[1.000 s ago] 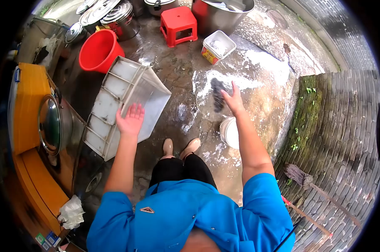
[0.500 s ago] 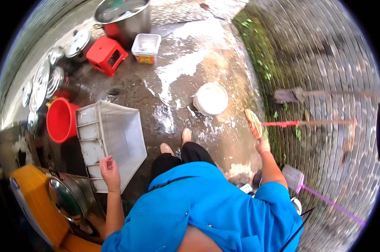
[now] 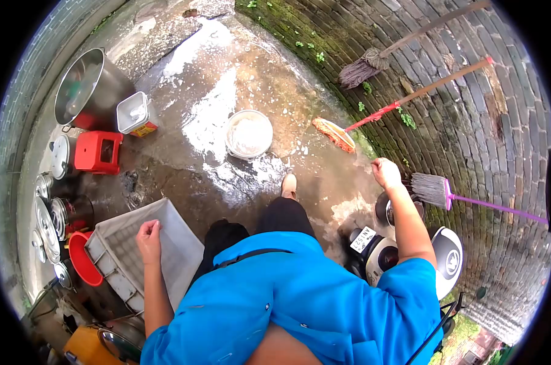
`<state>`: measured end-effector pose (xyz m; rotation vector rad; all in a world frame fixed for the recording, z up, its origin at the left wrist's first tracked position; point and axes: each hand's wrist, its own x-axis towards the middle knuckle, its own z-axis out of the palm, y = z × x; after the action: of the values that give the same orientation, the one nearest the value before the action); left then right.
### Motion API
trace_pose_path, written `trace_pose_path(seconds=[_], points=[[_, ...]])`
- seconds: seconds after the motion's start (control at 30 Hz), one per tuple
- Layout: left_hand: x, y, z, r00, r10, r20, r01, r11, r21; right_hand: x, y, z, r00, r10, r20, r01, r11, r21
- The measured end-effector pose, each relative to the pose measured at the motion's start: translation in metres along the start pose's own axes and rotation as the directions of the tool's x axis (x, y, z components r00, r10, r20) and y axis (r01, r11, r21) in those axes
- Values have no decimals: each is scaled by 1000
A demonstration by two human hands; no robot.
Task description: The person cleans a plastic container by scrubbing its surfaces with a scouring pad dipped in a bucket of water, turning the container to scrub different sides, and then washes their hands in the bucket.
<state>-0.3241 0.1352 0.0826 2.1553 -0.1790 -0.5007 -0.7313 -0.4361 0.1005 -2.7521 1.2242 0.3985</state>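
Note:
My left hand (image 3: 149,241) hovers over the grey plastic crate (image 3: 175,240) with its fingers curled together; whether anything small is inside cannot be seen. To the right, my right hand (image 3: 386,173) is raised with curled fingers, near the orange mop head (image 3: 334,134) and apart from it. That mop's red and brown handle leans on the brick wall. Between the hands and farther forward, a white bucket (image 3: 249,134) with whitish contents stands on the wet floor.
A red stool (image 3: 98,152), a white tub (image 3: 133,114), a big steel pot (image 3: 80,91) and a red basin (image 3: 85,258) are at left. Along the wall (image 3: 470,121) are a grey mop (image 3: 363,68) and a purple-handled broom (image 3: 431,190). A scooter (image 3: 376,252) stands at lower right.
The view has turned to the right, bringing the scooter and broom into sight. Both hands have gone from spread fingers to curled ones. One foot has stepped forward.

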Motion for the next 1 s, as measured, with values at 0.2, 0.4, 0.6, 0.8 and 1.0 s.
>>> trace_pose_path(seconds=[0.2,0.4,0.6,0.8,1.0], points=[[29,-5,154,966,-191,172,200,979,-37,97,17,93,938,-173,301,135,980,143],[48,10,307,820,-107,563,-75,954,291,163,-62,226,788,-61,613,-152,945,288],[133,-49,401,680,-367,635,-39,847,530,196,-214,326,699,-311,644,-9,896,443],[220,-126,457,920,-338,199,264,909,323,312,-306,380,587,-486,647,463,857,225],[307,-174,493,995,27,99,-65,912,405,327,-320,543,647,-100,756,279,954,-113]])
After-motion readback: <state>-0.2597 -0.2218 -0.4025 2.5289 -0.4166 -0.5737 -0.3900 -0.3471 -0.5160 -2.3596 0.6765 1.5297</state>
